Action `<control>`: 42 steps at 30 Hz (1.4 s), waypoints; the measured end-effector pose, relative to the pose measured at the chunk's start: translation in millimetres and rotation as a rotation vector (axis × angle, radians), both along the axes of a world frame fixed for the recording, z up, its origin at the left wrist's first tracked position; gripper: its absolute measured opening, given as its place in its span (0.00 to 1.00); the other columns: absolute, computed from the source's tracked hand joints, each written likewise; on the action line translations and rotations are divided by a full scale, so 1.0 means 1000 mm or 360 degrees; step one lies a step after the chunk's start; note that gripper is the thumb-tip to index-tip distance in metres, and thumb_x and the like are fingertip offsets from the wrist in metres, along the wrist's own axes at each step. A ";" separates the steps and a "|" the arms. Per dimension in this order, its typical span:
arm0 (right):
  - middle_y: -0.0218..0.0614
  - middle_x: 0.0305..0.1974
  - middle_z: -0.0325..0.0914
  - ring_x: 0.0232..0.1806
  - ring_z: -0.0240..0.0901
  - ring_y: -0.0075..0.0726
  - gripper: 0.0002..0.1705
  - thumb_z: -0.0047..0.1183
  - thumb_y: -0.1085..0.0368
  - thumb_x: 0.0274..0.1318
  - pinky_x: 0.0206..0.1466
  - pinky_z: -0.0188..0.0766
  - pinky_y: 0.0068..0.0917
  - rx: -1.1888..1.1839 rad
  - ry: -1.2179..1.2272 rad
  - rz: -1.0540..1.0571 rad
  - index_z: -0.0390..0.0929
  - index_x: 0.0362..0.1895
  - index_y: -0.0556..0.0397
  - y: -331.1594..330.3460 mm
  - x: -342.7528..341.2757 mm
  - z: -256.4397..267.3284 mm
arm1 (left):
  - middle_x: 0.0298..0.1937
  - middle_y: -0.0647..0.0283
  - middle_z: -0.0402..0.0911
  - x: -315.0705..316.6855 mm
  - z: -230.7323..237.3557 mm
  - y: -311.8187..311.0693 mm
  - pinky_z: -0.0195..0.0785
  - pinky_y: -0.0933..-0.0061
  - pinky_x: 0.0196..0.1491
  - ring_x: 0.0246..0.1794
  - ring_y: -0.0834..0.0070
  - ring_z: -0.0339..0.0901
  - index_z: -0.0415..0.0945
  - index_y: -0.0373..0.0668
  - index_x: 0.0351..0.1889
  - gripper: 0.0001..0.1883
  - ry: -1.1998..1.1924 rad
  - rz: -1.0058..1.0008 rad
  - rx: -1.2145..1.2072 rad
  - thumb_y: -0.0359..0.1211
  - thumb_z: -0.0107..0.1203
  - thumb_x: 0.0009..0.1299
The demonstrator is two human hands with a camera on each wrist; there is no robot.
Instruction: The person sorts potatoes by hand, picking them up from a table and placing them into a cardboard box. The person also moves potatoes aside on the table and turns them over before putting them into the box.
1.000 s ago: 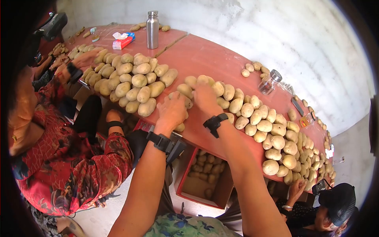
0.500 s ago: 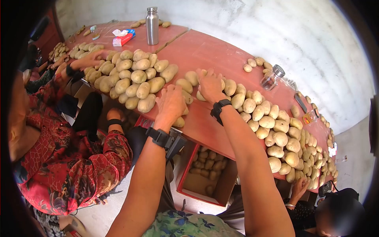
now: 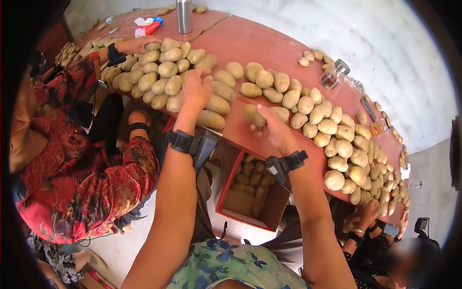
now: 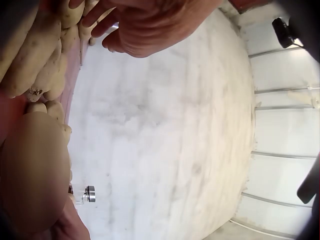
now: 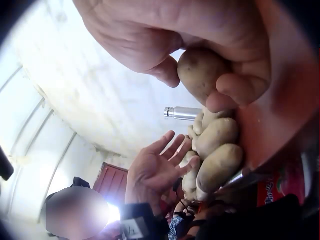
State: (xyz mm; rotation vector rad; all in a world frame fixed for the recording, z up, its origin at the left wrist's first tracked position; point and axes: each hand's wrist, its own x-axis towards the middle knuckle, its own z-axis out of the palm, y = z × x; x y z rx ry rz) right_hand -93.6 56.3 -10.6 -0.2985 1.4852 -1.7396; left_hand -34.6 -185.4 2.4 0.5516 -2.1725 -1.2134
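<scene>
My right hand (image 3: 275, 127) grips a potato (image 3: 253, 114) over the near part of the red table; its fingers and thumb wrap around that potato in the right wrist view. My left hand (image 3: 196, 90) is raised at the right end of the left potato heap (image 3: 161, 70), holding nothing. The right wrist view shows the left hand's fingers (image 5: 175, 145) spread and loose. Just right of it, a short row of large potatoes (image 3: 216, 103) runs to the table's near edge. Another long heap of potatoes (image 3: 327, 126) stretches away to the right of my right hand.
A steel bottle (image 3: 184, 17), a tissue pack (image 3: 148, 26) and a glass jar (image 3: 335, 73) stand farther back on the table (image 3: 236, 41). Under it is an open box (image 3: 252, 212) with potatoes. Another person's hand (image 3: 137, 45) reaches over the left heap; someone else sits at the lower right.
My right hand has drawn back towards me and now grips a potato. The left hand has lifted away from the front row and shifted left. The neighbour's hand has moved right over the heap.
</scene>
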 end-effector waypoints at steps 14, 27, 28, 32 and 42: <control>0.56 0.56 0.68 0.62 0.64 0.61 0.34 0.56 0.71 0.54 0.69 0.58 0.44 0.0100 0.1814 -0.0238 0.60 0.65 0.59 -0.063 0.062 0.009 | 0.42 0.49 0.81 0.001 0.012 0.003 0.70 0.60 0.50 0.44 0.57 0.79 0.79 0.35 0.43 0.10 0.0233 0.0210 0.0028 0.31 0.53 0.68; 0.57 0.56 0.70 0.59 0.68 0.59 0.31 0.54 0.63 0.58 0.62 0.65 0.44 0.0336 0.1974 -0.0589 0.61 0.63 0.62 -0.074 -0.019 0.016 | 0.37 0.60 0.83 -0.001 0.008 0.013 0.73 0.71 0.38 0.37 0.75 0.80 0.78 0.35 0.45 0.11 0.0218 0.0097 -0.0188 0.32 0.55 0.71; 0.57 0.55 0.70 0.59 0.68 0.59 0.30 0.54 0.63 0.58 0.61 0.65 0.44 0.0377 0.1926 -0.0597 0.62 0.63 0.62 -0.069 -0.023 0.035 | 0.38 0.61 0.82 -0.003 0.011 0.014 0.72 0.73 0.35 0.36 0.76 0.79 0.77 0.35 0.47 0.12 0.0274 -0.0026 -0.0031 0.34 0.55 0.72; 0.56 0.55 0.71 0.56 0.70 0.61 0.27 0.52 0.63 0.61 0.57 0.68 0.44 0.0344 0.2261 -0.0655 0.65 0.61 0.62 -0.073 -0.007 0.051 | 0.39 0.64 0.79 -0.001 0.031 0.040 0.67 0.79 0.26 0.31 0.79 0.77 0.73 0.37 0.54 0.18 0.0339 -0.0562 0.0769 0.41 0.54 0.74; 0.46 0.49 0.72 0.41 0.79 0.53 0.18 0.52 0.66 0.59 0.40 0.77 0.43 0.1277 0.2656 -0.0037 0.67 0.52 0.58 -0.067 -0.046 0.004 | 0.40 0.60 0.76 0.013 0.050 0.045 0.66 0.76 0.25 0.32 0.75 0.75 0.67 0.39 0.56 0.22 0.0547 0.0024 0.0757 0.42 0.57 0.71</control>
